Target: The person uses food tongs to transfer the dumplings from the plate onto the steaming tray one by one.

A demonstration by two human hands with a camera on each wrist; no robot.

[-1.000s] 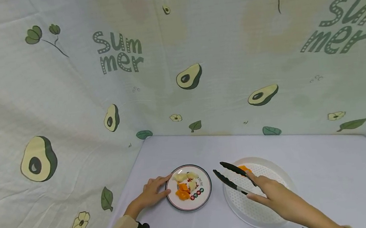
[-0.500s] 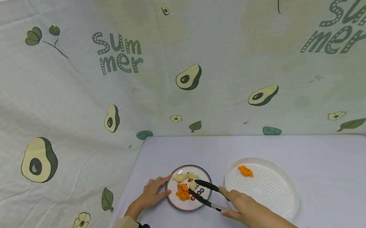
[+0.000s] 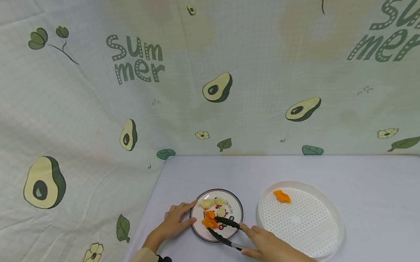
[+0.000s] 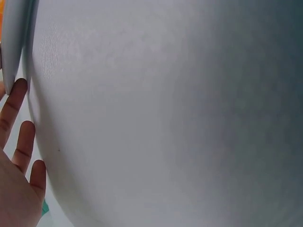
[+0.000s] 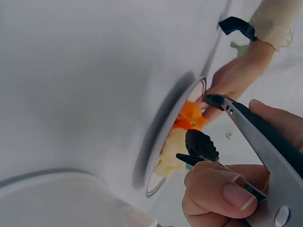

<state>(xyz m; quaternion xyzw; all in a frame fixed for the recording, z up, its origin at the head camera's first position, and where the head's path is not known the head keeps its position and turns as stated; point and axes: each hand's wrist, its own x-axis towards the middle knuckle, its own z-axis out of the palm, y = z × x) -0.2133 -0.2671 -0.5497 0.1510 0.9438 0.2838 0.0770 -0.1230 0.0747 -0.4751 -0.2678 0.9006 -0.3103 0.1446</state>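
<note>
Head view: tongs [image 3: 221, 232] gripped in right hand [image 3: 264, 249], tips best closed gently on orange piece [image 3: 209, 222] while plate [image 3: 235, 227] is steadied w/ flat left hand [image 3: 174, 225].

Black-tipped tongs [image 3: 221, 233] with steel arms lie slanted over the near right edge of a small round plate [image 3: 235, 219], their tips spread on either side of an orange piece [image 3: 209, 222]. The dark-rimmed plate sits near the worktop's front left corner, also carrying pale yellow pieces [image 3: 213, 202] toward its far side.
</note>
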